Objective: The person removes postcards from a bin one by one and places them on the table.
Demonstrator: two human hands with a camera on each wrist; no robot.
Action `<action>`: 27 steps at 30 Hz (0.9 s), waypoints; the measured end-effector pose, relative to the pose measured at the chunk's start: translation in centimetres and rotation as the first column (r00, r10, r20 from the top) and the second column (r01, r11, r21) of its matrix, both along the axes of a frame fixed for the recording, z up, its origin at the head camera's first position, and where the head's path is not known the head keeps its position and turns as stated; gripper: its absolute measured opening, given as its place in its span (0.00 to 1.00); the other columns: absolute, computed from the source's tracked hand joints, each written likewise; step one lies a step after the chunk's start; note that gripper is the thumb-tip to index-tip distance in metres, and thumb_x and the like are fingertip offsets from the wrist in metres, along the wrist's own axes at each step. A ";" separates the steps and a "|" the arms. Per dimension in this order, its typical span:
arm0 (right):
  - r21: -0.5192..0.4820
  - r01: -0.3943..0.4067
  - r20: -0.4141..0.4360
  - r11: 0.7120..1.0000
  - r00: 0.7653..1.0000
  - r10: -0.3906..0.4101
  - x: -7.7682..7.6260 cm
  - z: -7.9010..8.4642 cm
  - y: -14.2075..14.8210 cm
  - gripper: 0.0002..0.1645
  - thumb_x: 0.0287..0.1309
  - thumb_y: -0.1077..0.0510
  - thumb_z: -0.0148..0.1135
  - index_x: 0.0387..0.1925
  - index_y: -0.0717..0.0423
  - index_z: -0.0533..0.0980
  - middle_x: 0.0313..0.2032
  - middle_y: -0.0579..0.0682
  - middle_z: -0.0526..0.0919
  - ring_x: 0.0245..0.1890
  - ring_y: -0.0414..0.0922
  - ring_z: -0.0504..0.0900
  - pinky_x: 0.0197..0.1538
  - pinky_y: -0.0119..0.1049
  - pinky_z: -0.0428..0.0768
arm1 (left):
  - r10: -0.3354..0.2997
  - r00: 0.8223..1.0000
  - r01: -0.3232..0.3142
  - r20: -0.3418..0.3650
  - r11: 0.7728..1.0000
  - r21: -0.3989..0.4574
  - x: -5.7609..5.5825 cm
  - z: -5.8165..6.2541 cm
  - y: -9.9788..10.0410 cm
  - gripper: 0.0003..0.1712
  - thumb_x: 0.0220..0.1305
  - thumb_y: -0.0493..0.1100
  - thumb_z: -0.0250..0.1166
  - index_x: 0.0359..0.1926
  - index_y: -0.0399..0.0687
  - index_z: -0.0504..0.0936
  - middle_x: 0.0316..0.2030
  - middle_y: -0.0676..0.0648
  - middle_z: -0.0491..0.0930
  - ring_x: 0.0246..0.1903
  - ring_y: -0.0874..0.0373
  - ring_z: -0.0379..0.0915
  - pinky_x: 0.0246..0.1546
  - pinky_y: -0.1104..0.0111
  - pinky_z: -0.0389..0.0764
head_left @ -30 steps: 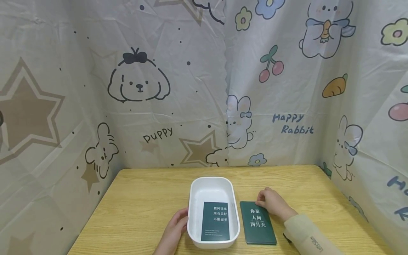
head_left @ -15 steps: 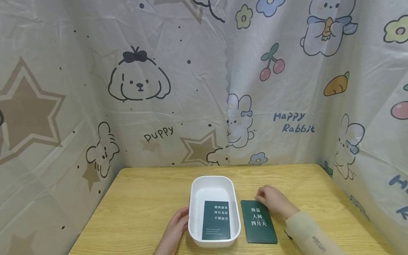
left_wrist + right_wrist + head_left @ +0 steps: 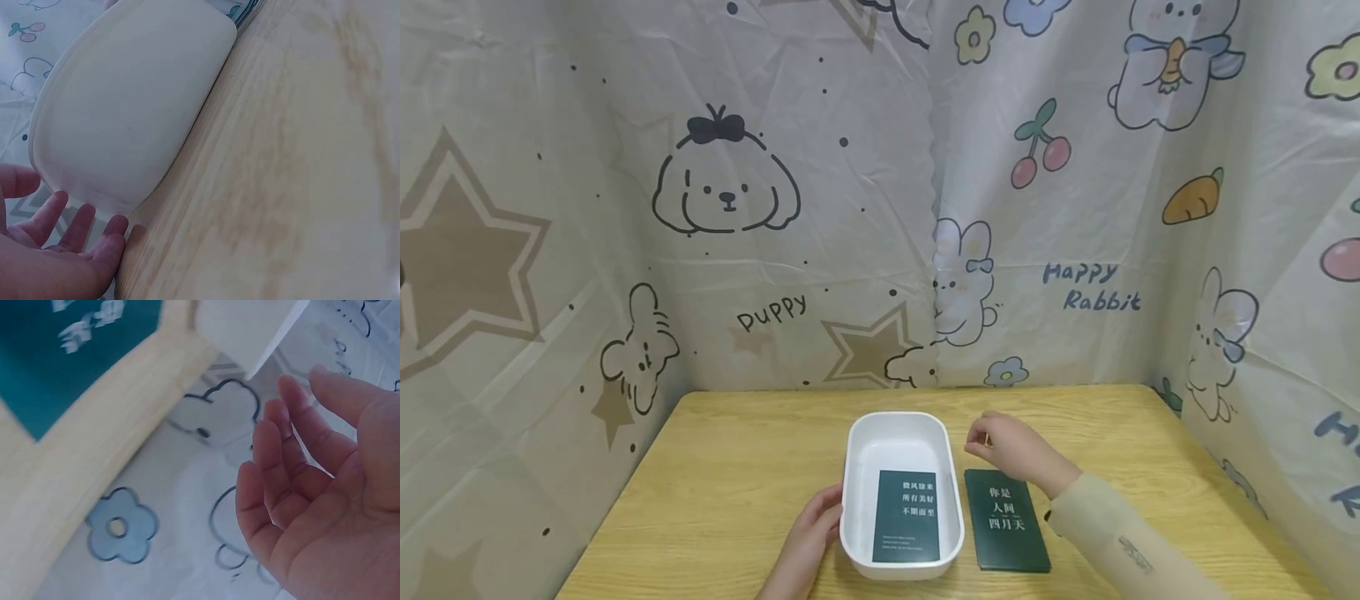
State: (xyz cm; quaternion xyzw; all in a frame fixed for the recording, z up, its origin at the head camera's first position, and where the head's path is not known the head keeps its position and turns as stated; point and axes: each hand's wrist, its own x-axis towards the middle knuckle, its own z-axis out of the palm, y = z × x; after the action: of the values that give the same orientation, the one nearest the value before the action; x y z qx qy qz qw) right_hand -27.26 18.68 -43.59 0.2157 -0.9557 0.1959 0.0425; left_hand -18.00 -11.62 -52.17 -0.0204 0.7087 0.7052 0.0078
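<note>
A white rectangular plastic bin (image 3: 857, 467) stands near the table's front edge. Inside it, toward the near end, lies a dark green card (image 3: 906, 521) with white printed characters. My left hand (image 3: 808, 533) rests its fingertips against the bin's left wall; the left wrist view shows these fingers (image 3: 78, 228) spread and lightly bent along the white side. To the right of the bin lies a stack of similar green cards (image 3: 1009, 525). Over the far end of that stack, close to the bin's right rim, hovers my right hand (image 3: 1018, 450), its fingers loosely bent around nothing.
The wood-grain table (image 3: 752, 450) extends to both sides and behind the bin. A pale cloth (image 3: 865, 208) printed with cartoon animals, stars and fruit hangs around the back and sides. A beige sleeve (image 3: 1120, 533) covers the right forearm.
My right hand has left the top edge of the card stack and moved up and left toward the bin. The left hand, bin and cards stay in place.
</note>
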 end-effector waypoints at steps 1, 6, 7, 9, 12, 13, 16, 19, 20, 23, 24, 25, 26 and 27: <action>-0.002 -0.018 -0.005 1.000 1.000 0.018 0.0 0.2 -0.4 0.05 0.56 0.52 0.65 0.27 0.46 0.79 0.26 0.42 0.75 0.26 0.39 0.71 0.30 0.37 0.77 | 0.002 1.000 -0.002 0.007 1.000 -0.002 0.0 0.0 0.0 0.27 0.70 0.46 0.51 0.64 0.34 0.66 0.63 0.30 0.67 0.59 0.45 0.66 0.61 0.49 0.70; 0.021 -0.122 -0.037 0.992 0.992 0.123 0.2 0.4 -2.4 0.04 0.54 0.54 0.66 0.31 0.50 0.82 0.28 0.42 0.77 0.30 0.40 0.73 0.35 0.40 0.81 | 0.007 0.999 -0.006 0.038 1.000 -0.015 -0.1 0.1 -0.1 0.27 0.70 0.47 0.51 0.64 0.36 0.66 0.64 0.31 0.66 0.60 0.44 0.65 0.62 0.48 0.69; 0.034 -0.138 -0.040 0.990 0.989 0.139 0.3 0.4 -2.9 0.05 0.54 0.54 0.66 0.32 0.51 0.82 0.29 0.43 0.78 0.31 0.40 0.74 0.37 0.40 0.82 | 0.006 0.999 -0.005 0.041 1.000 -0.017 -0.1 0.1 -0.1 0.27 0.70 0.47 0.51 0.64 0.36 0.66 0.64 0.31 0.66 0.60 0.44 0.64 0.62 0.48 0.68; 0.068 -0.159 -0.048 0.985 0.986 0.163 0.4 0.1 -3.7 0.08 0.53 0.54 0.67 0.34 0.53 0.83 0.32 0.44 0.80 0.33 0.41 0.75 0.39 0.40 0.83 | 0.005 0.999 -0.004 0.039 1.000 -0.018 0.0 0.2 -0.1 0.28 0.70 0.47 0.51 0.64 0.36 0.66 0.64 0.31 0.66 0.60 0.43 0.64 0.62 0.47 0.68; 0.112 -0.165 -0.024 0.980 0.985 0.169 0.7 -0.4 -4.9 0.12 0.52 0.52 0.68 0.38 0.54 0.84 0.36 0.47 0.83 0.38 0.43 0.77 0.45 0.42 0.84 | 0.002 0.999 -0.002 0.035 1.000 -0.018 0.0 0.2 0.0 0.27 0.70 0.47 0.51 0.64 0.36 0.66 0.64 0.31 0.67 0.60 0.44 0.64 0.62 0.48 0.68; 0.126 -0.164 -0.013 0.978 0.986 0.167 0.8 -0.6 -5.3 0.14 0.52 0.52 0.68 0.39 0.54 0.84 0.37 0.48 0.83 0.40 0.44 0.77 0.46 0.43 0.84 | 0.001 0.999 -0.001 0.032 1.000 -0.017 0.0 0.3 0.0 0.27 0.70 0.47 0.51 0.64 0.35 0.66 0.64 0.31 0.67 0.60 0.44 0.64 0.62 0.48 0.69; 0.175 -0.154 0.014 0.973 0.988 0.154 1.1 -1.1 -6.3 0.17 0.50 0.50 0.69 0.41 0.52 0.84 0.39 0.48 0.83 0.43 0.45 0.76 0.50 0.45 0.82 | 0.001 0.999 0.000 0.032 1.000 -0.018 0.0 0.3 0.0 0.27 0.70 0.47 0.51 0.64 0.35 0.66 0.64 0.31 0.67 0.60 0.43 0.65 0.62 0.48 0.69; 0.242 -0.152 0.001 0.958 0.988 0.156 1.2 -1.7 -7.3 0.19 0.48 0.48 0.70 0.41 0.52 0.84 0.40 0.47 0.84 0.41 0.44 0.75 0.50 0.45 0.81 | 0.000 0.999 0.001 0.036 1.000 -0.020 0.1 0.4 0.0 0.28 0.70 0.47 0.51 0.64 0.35 0.66 0.64 0.31 0.66 0.60 0.43 0.65 0.62 0.47 0.68; 0.267 -0.153 -0.004 0.951 0.987 0.160 1.2 -1.9 -7.6 0.20 0.47 0.47 0.71 0.42 0.52 0.84 0.39 0.47 0.84 0.41 0.44 0.74 0.50 0.44 0.81 | 0.000 0.999 0.001 0.037 1.000 -0.020 0.1 0.4 0.0 0.28 0.70 0.47 0.51 0.65 0.35 0.66 0.64 0.31 0.66 0.60 0.43 0.65 0.62 0.47 0.68; 0.327 -0.148 -0.009 0.933 0.987 0.159 1.0 -2.6 -8.4 0.23 0.44 0.44 0.71 0.41 0.52 0.84 0.37 0.47 0.84 0.37 0.42 0.72 0.47 0.42 0.80 | 0.001 0.999 0.000 0.040 1.000 -0.020 0.1 0.4 0.0 0.28 0.70 0.48 0.51 0.65 0.36 0.66 0.64 0.31 0.66 0.60 0.43 0.64 0.62 0.47 0.68; 0.347 -0.147 -0.009 0.926 0.987 0.159 0.9 -2.9 -8.6 0.24 0.44 0.44 0.72 0.41 0.53 0.84 0.36 0.47 0.84 0.35 0.42 0.72 0.46 0.41 0.80 | 0.002 0.999 -0.001 0.040 1.000 -0.020 0.1 0.4 -0.1 0.28 0.70 0.47 0.51 0.65 0.36 0.66 0.64 0.31 0.66 0.60 0.43 0.64 0.62 0.47 0.68; 0.360 -0.145 -0.005 0.922 0.988 0.157 0.9 -3.1 -8.8 0.25 0.43 0.43 0.72 0.41 0.53 0.84 0.34 0.46 0.84 0.34 0.42 0.71 0.45 0.40 0.80 | 0.002 0.999 -0.001 0.038 1.000 -0.018 0.1 0.4 -0.1 0.28 0.70 0.47 0.51 0.64 0.35 0.66 0.64 0.31 0.66 0.60 0.43 0.64 0.62 0.47 0.68; 0.372 -0.143 0.000 0.917 0.988 0.154 0.8 -3.2 -8.9 0.25 0.42 0.43 0.72 0.40 0.53 0.84 0.33 0.46 0.83 0.33 0.41 0.70 0.44 0.39 0.79 | 0.001 0.999 0.000 0.037 1.000 -0.017 0.1 0.4 -0.1 0.27 0.70 0.47 0.51 0.64 0.35 0.66 0.64 0.31 0.66 0.60 0.43 0.64 0.62 0.47 0.68; 0.383 -0.141 0.003 0.913 0.988 0.152 0.8 -3.4 -9.1 0.25 0.41 0.42 0.73 0.40 0.54 0.84 0.32 0.46 0.83 0.32 0.41 0.69 0.43 0.38 0.79 | 0.001 0.999 0.000 0.037 1.000 -0.018 0.1 0.4 -0.1 0.27 0.70 0.47 0.50 0.64 0.35 0.66 0.64 0.31 0.66 0.60 0.43 0.65 0.62 0.47 0.68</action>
State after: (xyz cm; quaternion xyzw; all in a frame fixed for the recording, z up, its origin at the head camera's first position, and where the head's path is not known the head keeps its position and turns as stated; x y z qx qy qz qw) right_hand -26.51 9.61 -46.95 0.2934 -0.9560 0.0058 -0.0025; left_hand -17.93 -11.67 -51.80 -0.0338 0.7147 0.6984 0.0206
